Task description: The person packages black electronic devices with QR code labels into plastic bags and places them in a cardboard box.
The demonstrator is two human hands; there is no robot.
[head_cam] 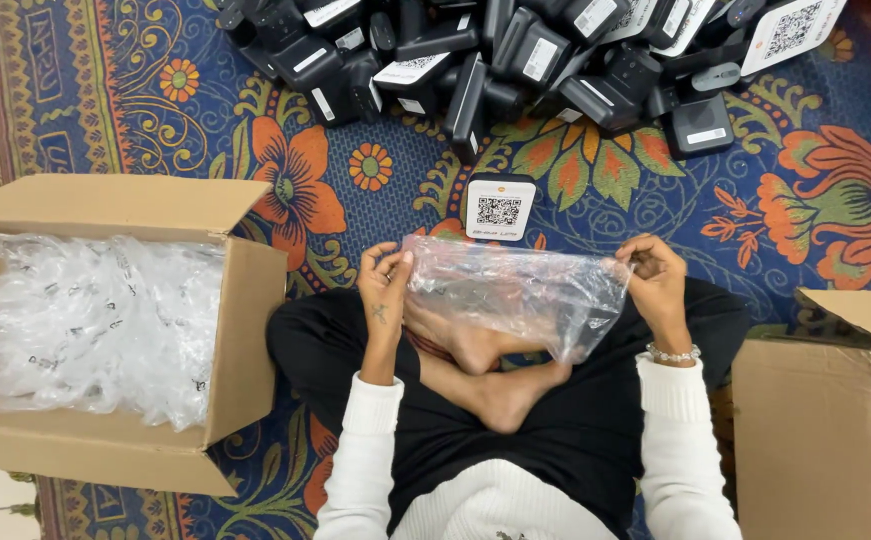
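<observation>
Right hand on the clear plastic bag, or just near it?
Touching. The head view shows the right hand pinching the clear plastic bag at its right edge, with the film gathered under the fingers.

Home floor used as a packing spot: patterned floral rug (206, 110) over pale tiles at far left, heap of black devices (516, 60) at top, open cardboard boxes, one at left (246, 330) full of clear bags, another at lower right (806, 430).
</observation>
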